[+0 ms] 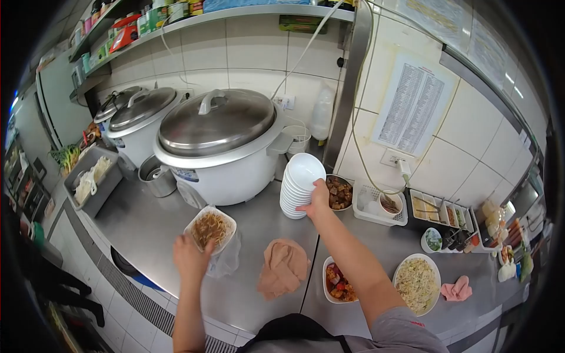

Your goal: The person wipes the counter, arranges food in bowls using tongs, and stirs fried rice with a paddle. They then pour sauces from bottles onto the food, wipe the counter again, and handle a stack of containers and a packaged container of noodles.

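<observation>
My left hand (193,257) grips the near edge of a white container (231,240) holding browned shredded food (208,228). A clear plastic bag (224,263) lies beside and partly under the container. My right hand (316,201) reaches across to a tall stack of white bowls (292,193), its fingers and thumb around the right side of the stack. The top bowl (306,171) tilts toward me. Just right of the stack is a metal pot of dark brown chunks (339,193), partly behind my right hand.
A large rice cooker (220,170) stands behind the container. A tan cloth (283,267) lies mid-counter. Right of it are a dish of red-sauced food (338,283), fried rice (417,285), a pink cloth (457,289) and a white basket (376,216). A grey bin (94,197) sits left.
</observation>
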Motion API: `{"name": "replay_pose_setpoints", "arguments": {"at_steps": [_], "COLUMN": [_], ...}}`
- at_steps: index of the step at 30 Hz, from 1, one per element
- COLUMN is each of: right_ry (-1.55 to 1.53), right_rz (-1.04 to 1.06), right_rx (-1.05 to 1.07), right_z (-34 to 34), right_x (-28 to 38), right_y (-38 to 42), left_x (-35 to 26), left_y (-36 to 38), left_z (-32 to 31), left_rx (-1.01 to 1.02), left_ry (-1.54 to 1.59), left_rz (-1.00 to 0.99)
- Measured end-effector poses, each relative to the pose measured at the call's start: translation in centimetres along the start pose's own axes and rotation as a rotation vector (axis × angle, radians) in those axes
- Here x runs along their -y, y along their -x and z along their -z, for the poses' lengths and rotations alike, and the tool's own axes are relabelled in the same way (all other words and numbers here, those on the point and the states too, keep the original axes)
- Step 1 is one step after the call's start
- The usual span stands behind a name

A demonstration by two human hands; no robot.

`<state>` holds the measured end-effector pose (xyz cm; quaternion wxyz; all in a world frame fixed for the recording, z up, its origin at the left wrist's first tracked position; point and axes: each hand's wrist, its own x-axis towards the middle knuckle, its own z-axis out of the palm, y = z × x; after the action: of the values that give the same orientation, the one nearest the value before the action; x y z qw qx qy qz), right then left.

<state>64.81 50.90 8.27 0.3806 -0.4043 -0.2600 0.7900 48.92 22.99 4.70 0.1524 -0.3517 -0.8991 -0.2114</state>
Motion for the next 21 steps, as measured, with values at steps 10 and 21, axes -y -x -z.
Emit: {"name": "replay_pose_setpoints", "arguments": {"at_steps": [10,21], "right_ry": [1.044,1.816], "right_rz": [1.478,1.16], "right_rx": [-0.05,0.255], "right_z": [-0.5,-0.2], "right_x": [0.2,7.9], "right_y": [0.1,-10.4], "left_x": [-18.8,-26.4], "left_y": [-5.6,-11.2], "left_z": [-20.6,-26.6], "left_rx": [0.399,0.216], "left_ry": [0.964,1.02], "left_rz": [0.056,0.203]}}
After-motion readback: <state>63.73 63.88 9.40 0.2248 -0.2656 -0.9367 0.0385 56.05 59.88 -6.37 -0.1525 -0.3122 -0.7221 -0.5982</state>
